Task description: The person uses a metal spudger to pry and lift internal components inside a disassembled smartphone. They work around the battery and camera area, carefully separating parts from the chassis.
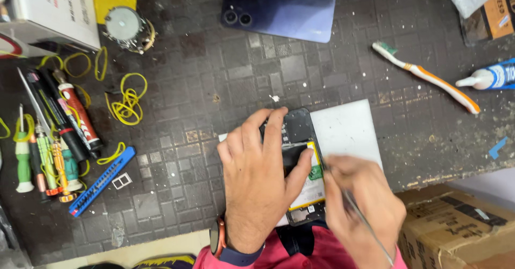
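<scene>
The opened phone point(300, 161) is lying on a white sheet point(348, 129) on the bench point(214, 86), under the left hand point(255, 180) gripping its upper half. The right hand point(362, 207), just beside it, is pinching thin tweezers point(365, 220) at its edge.

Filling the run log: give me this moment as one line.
left hand: holds down opened phone | right hand: thin metal tool, tip at phone's edge | phone on white mat | nearby: dark phone
</scene>
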